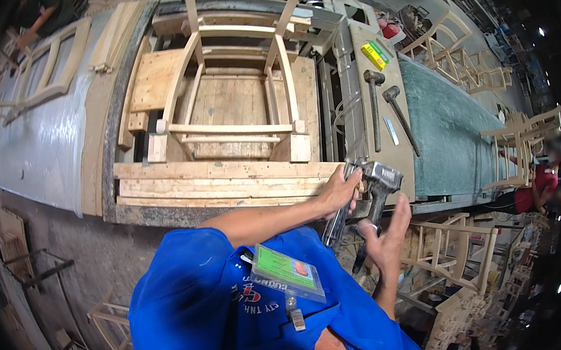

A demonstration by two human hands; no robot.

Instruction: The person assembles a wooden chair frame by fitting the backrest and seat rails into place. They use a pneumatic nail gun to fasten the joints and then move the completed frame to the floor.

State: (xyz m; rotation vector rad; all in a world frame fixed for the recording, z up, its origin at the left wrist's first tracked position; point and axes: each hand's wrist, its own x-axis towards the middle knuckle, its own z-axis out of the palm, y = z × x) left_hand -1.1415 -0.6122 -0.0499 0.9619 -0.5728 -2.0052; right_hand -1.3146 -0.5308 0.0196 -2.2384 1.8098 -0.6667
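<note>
My left hand (341, 190) is closed around the long dark magazine of a nail gun (384, 176), just past the near right corner of the workbench. The tool's metal head points to the right and its grip hangs downward. Beside that grip, my right hand (389, 235) is open, with fingers stretched and slightly smeared by motion. Whether its palm touches the tool I cannot tell. Ahead of me a pale wooden chair frame (231, 129) stands on the bench within a wooden jig (214, 165), its backrest at the far side.
Two hammers (375, 114), a thin light strip (391, 131) and a yellow-green box (373, 56) lie on the side board. Right of it stands a green-topped table (451, 136). A plastic-covered table (45, 145) is at left. More chairs (453, 252) and a person in red (544, 181) are to the right.
</note>
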